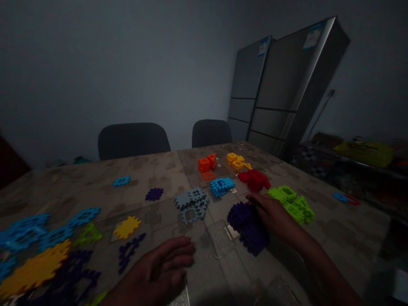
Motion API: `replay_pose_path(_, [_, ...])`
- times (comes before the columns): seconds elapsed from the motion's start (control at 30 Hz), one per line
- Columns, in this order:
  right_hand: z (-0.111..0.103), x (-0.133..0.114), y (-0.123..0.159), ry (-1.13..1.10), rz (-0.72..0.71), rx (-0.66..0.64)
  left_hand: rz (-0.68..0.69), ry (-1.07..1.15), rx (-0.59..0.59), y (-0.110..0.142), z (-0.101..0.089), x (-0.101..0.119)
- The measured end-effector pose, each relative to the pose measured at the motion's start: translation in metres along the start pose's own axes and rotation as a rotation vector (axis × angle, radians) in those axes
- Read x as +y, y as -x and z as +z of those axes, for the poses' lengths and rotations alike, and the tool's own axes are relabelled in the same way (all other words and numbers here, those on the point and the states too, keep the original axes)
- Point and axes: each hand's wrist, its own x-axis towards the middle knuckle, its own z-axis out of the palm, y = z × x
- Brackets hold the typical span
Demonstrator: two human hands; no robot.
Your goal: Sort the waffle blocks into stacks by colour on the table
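Note:
My left hand (161, 268) is low in the middle of the view, held over the near part of the table. Its fingers are extended and apart from the thumb, with nothing in them. My right hand (273, 214) is at a cluster of dark purple interlocking pieces (253, 236), toothed flat plates stacked together. Its fingers reach over the back of the upper pieces, and the grip is partly hidden by dim light. Bright green pieces (291, 204) lie just right of this hand. Grey pieces (193, 202) and a blue cluster (221, 185) lie to its left and beyond.
Red (256, 179), yellow (236, 160) and orange pieces (205, 164) sit farther back in groups. Loose blue (27, 231), yellow (38, 270) and purple pieces (75, 272) spread at left. Two chairs (134, 140) stand behind the table (153, 163); a fridge (277, 93) rises at right.

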Motion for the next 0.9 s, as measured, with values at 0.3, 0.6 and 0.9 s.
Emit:
replay_pose_path(0.3, [0.006,0.002,-0.002,-0.025,0.011,-0.049,-0.04,0.146,-0.161,-0.072,0.081,0.025])
replay_pose_path(0.6, [-0.013,0.018,0.01,-0.141,0.108,0.097,-0.061,0.143,-0.119,-0.087,0.089,0.018])
replay_pose_path(0.9, [0.004,0.042,0.055,0.002,0.394,0.038,-0.057,0.051,-0.095,-0.07,0.071,0.017])
